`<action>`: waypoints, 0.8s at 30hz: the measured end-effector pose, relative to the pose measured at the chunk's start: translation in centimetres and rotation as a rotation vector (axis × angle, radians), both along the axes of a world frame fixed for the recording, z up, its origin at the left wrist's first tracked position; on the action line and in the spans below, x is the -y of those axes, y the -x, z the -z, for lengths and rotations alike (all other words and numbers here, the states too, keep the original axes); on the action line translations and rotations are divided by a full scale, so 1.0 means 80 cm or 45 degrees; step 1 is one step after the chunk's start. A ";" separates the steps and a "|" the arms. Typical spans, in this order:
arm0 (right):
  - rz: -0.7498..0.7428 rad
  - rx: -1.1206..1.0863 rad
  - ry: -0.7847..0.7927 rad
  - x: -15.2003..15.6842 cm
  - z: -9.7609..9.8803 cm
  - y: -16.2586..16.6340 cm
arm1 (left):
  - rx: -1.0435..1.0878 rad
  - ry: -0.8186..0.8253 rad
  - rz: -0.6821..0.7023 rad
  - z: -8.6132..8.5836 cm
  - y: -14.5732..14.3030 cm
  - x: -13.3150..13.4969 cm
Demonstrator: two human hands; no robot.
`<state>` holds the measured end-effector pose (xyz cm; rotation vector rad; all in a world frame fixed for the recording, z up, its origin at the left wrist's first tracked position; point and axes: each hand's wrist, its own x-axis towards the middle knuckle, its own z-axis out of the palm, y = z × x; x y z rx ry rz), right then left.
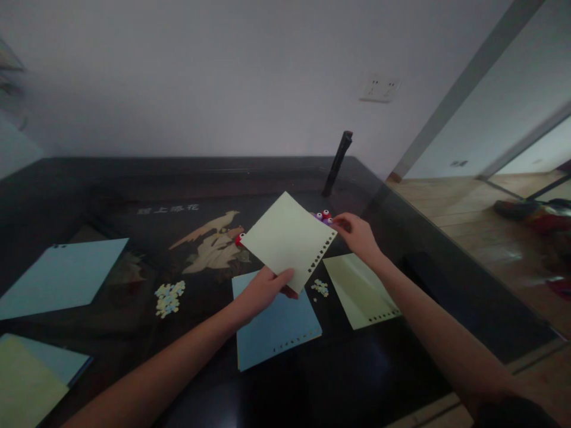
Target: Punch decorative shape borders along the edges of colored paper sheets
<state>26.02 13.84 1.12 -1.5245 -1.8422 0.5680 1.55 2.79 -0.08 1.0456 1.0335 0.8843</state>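
Note:
My left hand (263, 291) is closed on the near corner of a pale green sheet of paper (288, 238), holding it up above the dark table (134, 190). One edge of the sheet has a row of punched holes. My right hand (357, 235) reaches past the sheet's far corner, fingers curled at a small purple and red paper punch (324, 217). A red punch (239, 239) peeks out behind the sheet's left corner.
A blue sheet (276, 327) and a green sheet (359, 288) with punched edges lie under my arms. Piles of punched paper bits (169, 297) (320, 288) sit nearby. More sheets (62, 276) lie at left. A black rod (338, 161) stands at the table's back.

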 end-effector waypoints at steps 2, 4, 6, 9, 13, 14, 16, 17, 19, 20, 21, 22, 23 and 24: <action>-0.065 -0.128 0.081 0.005 -0.015 0.005 | -0.076 -0.059 0.128 0.000 0.002 -0.001; -0.140 -0.250 0.192 0.011 -0.025 0.011 | -0.148 -0.131 0.208 0.001 0.005 -0.002; -0.195 -0.352 0.303 0.017 -0.028 0.018 | -0.226 -0.162 0.271 0.002 0.008 -0.003; -0.230 -0.485 0.441 0.023 -0.024 0.024 | -0.378 -0.167 0.389 -0.002 0.017 -0.009; -0.208 -0.638 0.540 0.030 -0.015 0.025 | -0.483 -0.219 0.435 -0.015 0.036 -0.019; -0.196 -0.666 0.555 0.031 -0.014 0.025 | -0.490 -0.232 0.412 -0.019 0.040 -0.022; -0.171 -0.713 0.579 0.035 -0.013 0.024 | -0.510 -0.256 0.304 -0.025 0.047 -0.028; -0.158 -0.733 0.591 0.038 -0.013 0.023 | -0.519 -0.270 0.219 -0.027 0.049 -0.031; -0.128 -0.770 0.614 0.043 -0.013 0.020 | -0.527 -0.311 0.037 -0.032 0.051 -0.037; -0.111 -0.786 0.626 0.046 -0.014 0.017 | -0.526 -0.337 -0.038 -0.034 0.051 -0.040; -0.092 -0.800 0.636 0.050 -0.015 0.014 | -0.520 -0.363 -0.085 -0.036 0.050 -0.044; -0.071 -0.813 0.644 0.054 -0.017 0.009 | -0.511 -0.386 -0.108 -0.039 0.048 -0.048; -0.049 -0.824 0.649 0.058 -0.019 0.004 | -0.499 -0.404 -0.104 -0.041 0.044 -0.052; -0.026 -0.833 0.649 0.062 -0.021 -0.002 | -0.484 -0.418 -0.084 -0.043 0.040 -0.056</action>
